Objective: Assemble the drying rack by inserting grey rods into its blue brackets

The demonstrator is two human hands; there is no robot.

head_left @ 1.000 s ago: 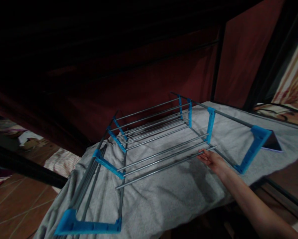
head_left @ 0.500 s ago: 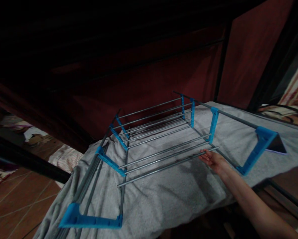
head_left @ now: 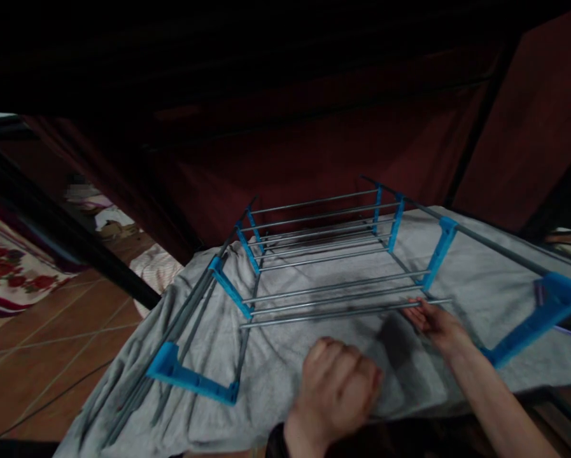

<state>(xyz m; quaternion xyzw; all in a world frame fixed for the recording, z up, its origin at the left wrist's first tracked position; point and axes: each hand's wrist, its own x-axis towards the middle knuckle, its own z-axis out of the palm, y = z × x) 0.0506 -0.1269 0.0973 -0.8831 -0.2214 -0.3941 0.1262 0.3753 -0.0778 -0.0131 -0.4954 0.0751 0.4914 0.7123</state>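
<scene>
"So, where to look first?"

"Left end of the loose bar (head_left: pixel 323 316), over the low side pole of the rack (head_left: pixel 321 259). Watch that tip; don't let it slip or catch."

"And where to find the rack?"

"On the gray cloth (head_left: pixel 275 366), in front of the dark red wall (head_left: pixel 323 152)."

"Next, the left hand (head_left: pixel 335 388)?"

"Rolled into a fist, near the bar but not on it. Anything inside? Can't tell. Best to open up and hold up the left part of the bar."

"And the right hand (head_left: pixel 433 321)?"

"Pinching the bar near its right tip. Pinch gently, and hold it in line with the other bars."

"Now count, left to right!"

"Flower cloth (head_left: pixel 20 277): one. Striped cloth (head_left: pixel 156 270): one. Gray poles (head_left: pixel 190 312) by the rack's left side: a few, too bunched to count. Blue pieces (head_left: pixel 232 290): four on the left, four on the right, so eight. Bars across: two just behind the loose one, more farther back, too dim to count. Hands: two. Purple-edged thing (head_left: pixel 539 292): one, partly hidden."
</scene>
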